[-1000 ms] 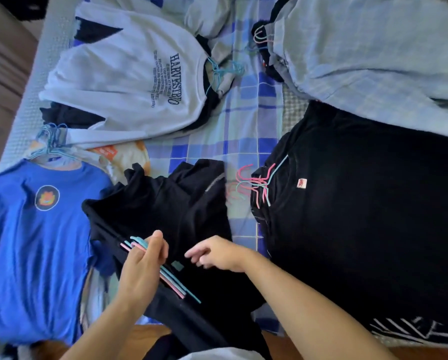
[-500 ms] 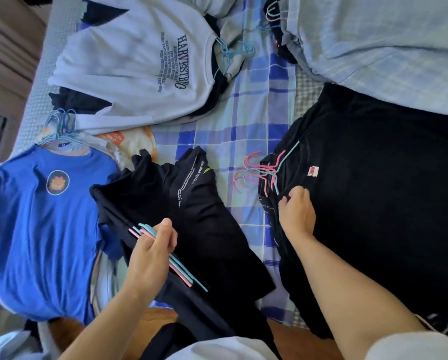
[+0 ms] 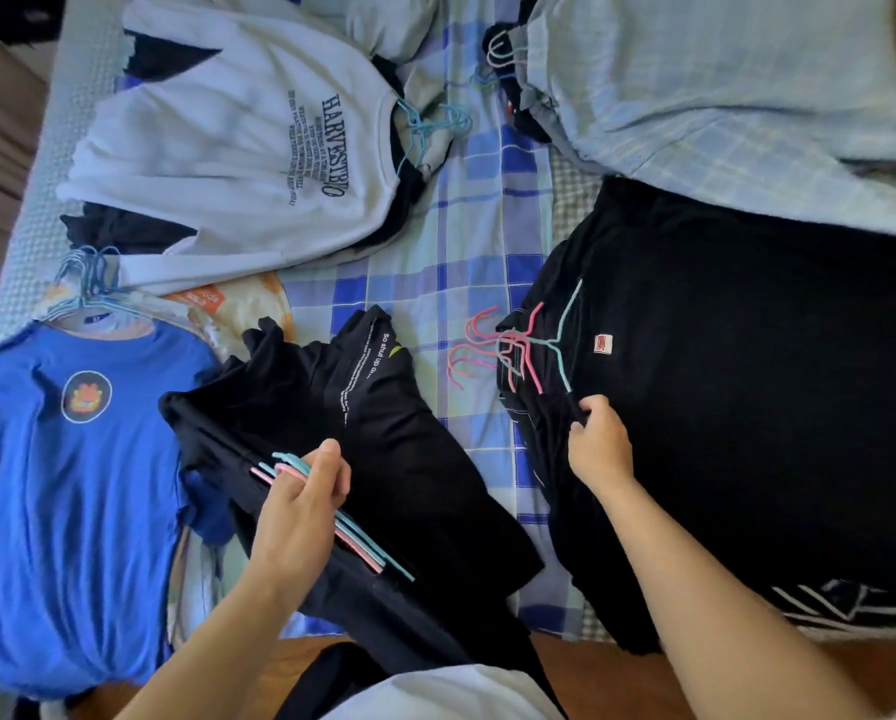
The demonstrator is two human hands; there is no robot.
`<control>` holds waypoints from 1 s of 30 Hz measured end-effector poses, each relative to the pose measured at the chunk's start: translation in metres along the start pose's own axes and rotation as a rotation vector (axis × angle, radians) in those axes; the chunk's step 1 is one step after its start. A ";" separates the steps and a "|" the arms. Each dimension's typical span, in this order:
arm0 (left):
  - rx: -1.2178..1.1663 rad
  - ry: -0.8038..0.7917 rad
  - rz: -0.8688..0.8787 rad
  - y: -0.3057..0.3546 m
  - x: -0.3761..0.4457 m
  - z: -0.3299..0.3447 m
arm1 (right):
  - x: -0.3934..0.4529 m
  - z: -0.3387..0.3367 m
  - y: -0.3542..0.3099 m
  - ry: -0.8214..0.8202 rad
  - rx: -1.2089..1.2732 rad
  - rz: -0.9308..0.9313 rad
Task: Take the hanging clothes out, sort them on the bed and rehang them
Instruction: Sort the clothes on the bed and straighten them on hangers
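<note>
A: Clothes cover the bed (image 3: 487, 210) in sorted piles. The left hand (image 3: 295, 517) curls round a bunch of hangers (image 3: 331, 511) with a black top (image 3: 383, 449) draped under and beyond its fingers. The right hand (image 3: 599, 449) pinches the near edge of the black pile (image 3: 747, 407), just below the pink and teal hooks (image 3: 518, 345) that lie past its fingertips

B: How will they handle?

A: I judge them soft, light and floppy. The cloth sags and slides off a smooth plastic hanger if it is lifted by the fabric alone. The hangers are the stiff part, so the best hold is at the hooks or necks, bunched together, with the cloth left to trail

B: And the other piles?

A: A white sweatshirt (image 3: 238, 163) and a blue tee (image 3: 66, 485) lie left of the left hand, and a pale checked piece (image 3: 721, 96) lies far beyond the right fingers

B: What differs from before?

A: A second ago the right hand hovered just beside the left, over the black top, fingers loose. Half a second ago it lay flat on the pile's edge. Now its fingers nip the cloth there. The left hand keeps its grip on the hangers, and more of the top's white print shows
</note>
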State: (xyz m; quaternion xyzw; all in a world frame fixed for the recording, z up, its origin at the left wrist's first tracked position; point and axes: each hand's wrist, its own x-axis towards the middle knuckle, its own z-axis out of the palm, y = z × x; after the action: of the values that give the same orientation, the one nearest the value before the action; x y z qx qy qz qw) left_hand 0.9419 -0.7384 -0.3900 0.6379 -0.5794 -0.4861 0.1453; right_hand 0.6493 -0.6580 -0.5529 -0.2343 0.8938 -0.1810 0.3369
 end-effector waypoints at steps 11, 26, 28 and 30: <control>-0.178 -0.246 0.114 -0.011 -0.005 -0.042 | -0.119 -0.141 0.018 0.508 -0.023 0.060; -0.466 -0.378 0.580 0.155 -0.076 -0.187 | -0.435 -0.351 -0.198 1.591 -0.399 -0.596; -0.506 -0.394 0.664 0.158 -0.090 -0.204 | -0.444 -0.345 -0.205 1.580 -0.283 -0.602; -0.471 -0.369 0.739 0.157 -0.102 -0.215 | -0.439 -0.330 -0.210 1.476 -0.166 -0.633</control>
State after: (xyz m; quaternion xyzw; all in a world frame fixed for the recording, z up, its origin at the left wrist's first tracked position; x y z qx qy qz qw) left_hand 1.0326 -0.7744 -0.1221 0.2418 -0.6576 -0.6253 0.3438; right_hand 0.7760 -0.5385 0.0089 -0.3206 0.7877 -0.3088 -0.4260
